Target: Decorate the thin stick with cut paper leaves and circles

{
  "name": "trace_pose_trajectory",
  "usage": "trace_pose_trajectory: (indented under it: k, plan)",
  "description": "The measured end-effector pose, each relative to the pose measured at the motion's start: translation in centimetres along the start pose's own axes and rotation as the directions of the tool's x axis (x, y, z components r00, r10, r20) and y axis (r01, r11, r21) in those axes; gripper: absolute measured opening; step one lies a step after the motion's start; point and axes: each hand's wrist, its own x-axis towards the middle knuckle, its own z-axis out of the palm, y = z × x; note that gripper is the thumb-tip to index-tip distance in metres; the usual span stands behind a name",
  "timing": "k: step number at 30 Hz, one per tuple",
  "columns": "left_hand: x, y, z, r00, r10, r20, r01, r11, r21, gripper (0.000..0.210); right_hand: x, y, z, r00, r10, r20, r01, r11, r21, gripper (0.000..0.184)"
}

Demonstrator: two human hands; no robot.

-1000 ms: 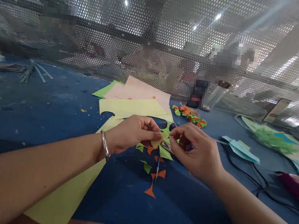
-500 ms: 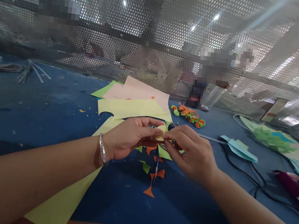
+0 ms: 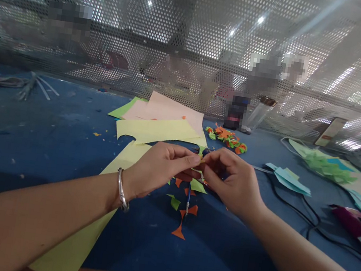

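My left hand [image 3: 165, 167], with a silver bangle on its wrist, pinches a small piece of yellow paper [image 3: 201, 161] between thumb and fingers. From the other side, the fingertips of my right hand [image 3: 233, 179] are closed on the same piece, which is mostly hidden. Below the hands, orange paper scraps [image 3: 179, 231] and a green scrap [image 3: 174, 202] lie on the blue table. A thin blue pen-like stick [image 3: 188, 195] lies among them. Yellow sheets with curved cut-outs [image 3: 157, 130] rest just beyond my left hand.
Pink paper [image 3: 174, 106] lies at the back, beside a pile of orange and green curled pieces [image 3: 227, 138]. Light blue paper pieces [image 3: 287, 178], a black cable [image 3: 310, 223] and a magenta tool [image 3: 353, 227] are at right. A perforated metal screen [image 3: 216, 32] borders the table's far side.
The small yellow paper has turned and now shows only a thin edge between the fingers. My right hand has rotated, with its thumb and fingers now curled more openly around a gap.
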Motion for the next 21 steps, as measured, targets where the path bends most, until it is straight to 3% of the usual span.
trace_pose_trajectory:
  k: [5,8,21]
  plan:
    - [-0.11,-0.3,-0.41,0.99,0.132,0.04,-0.138,0.965,0.222,0.024,0.04,-0.05,0.11,1.0,0.026,-0.007,-0.026,1.0,0.011,0.002]
    - [-0.19,-0.21,-0.43,0.987,0.161,0.019,-0.158,0.929,0.334,0.021,0.04,-0.05,0.15,1.0,0.022,-0.001,-0.022,1.0,0.007,0.003]
    - [-0.14,0.07,-0.48,0.991,0.131,0.024,-0.13,0.903,0.409,0.017,0.03,0.07,-0.09,1.0,-0.012,0.021,0.012,0.999,-0.032,0.007]
